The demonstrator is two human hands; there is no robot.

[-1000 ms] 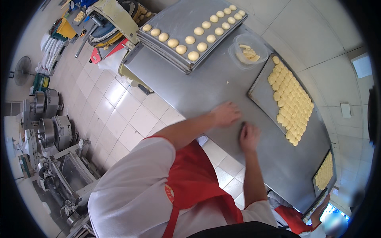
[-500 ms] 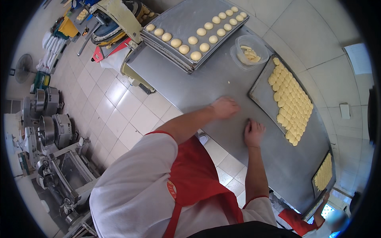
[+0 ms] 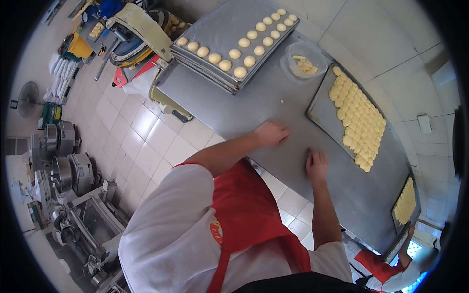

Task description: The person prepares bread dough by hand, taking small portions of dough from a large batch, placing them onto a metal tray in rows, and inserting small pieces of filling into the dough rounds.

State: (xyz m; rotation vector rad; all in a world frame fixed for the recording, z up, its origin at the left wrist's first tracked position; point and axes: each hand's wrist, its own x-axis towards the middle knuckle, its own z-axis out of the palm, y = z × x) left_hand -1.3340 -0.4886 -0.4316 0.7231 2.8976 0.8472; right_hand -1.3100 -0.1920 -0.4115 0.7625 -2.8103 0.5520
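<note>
My left hand rests on the steel table, its fingers curled downward. My right hand is on the steel a little to the right and nearer me, also curled; whatever either hand covers is hidden. Beyond them at the right lies a metal tray packed with rows of small pale dough pieces. Above, a clear plastic tub holds pale chunks. Stacked trays at the top carry rows of round dough balls.
A cream-coloured machine adjoins the table's far-left end. Another packed tray is at the lower right, beside a co-worker in a red apron. Mixers and a sheeting machine stand along the left over a tiled floor.
Both hands stay curled on the table: my left has moved slightly up and left, my right further right, widening the gap between them. The view has shifted slightly.
</note>
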